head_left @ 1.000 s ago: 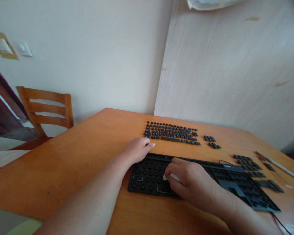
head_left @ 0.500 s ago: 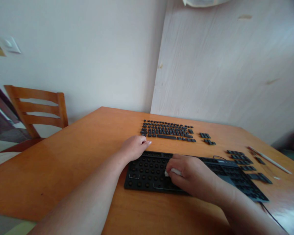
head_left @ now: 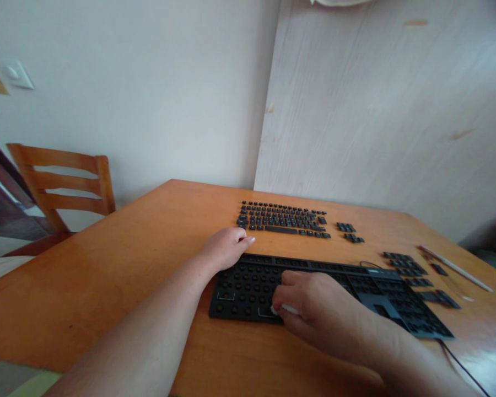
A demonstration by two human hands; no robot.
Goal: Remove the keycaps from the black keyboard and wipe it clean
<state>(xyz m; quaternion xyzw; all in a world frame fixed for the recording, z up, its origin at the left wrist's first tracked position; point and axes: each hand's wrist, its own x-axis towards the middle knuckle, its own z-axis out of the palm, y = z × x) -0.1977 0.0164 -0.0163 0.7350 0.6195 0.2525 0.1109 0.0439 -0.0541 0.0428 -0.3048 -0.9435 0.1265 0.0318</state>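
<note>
A black keyboard base [head_left: 254,314] without its keycaps lies on the table, its round key posts and thin wire bars showing. My left hand [head_left: 227,248] is closed on the base's far left corner, thumb lying on top; the other fingertips are hidden. In my right hand [head_left: 310,303] a small white wad [head_left: 290,310], like tissue or cloth, is pinched between curled fingers. It touches the base near its front edge, by the long wire bar. Most of the wad is hidden by the fingers.
Removed keycaps [head_left: 287,216] lie in rows behind the base, with more groups of keycaps [head_left: 405,264] at its right. A long white stick-like tool [head_left: 458,269] lies farther right. A cable [head_left: 463,364] runs off the right front. A wooden chair [head_left: 68,176] stands left of the table [head_left: 149,264].
My right hand has moved toward me and slightly left over the base, bringing the white wad near the front edge. My left hand stays at the corner.
</note>
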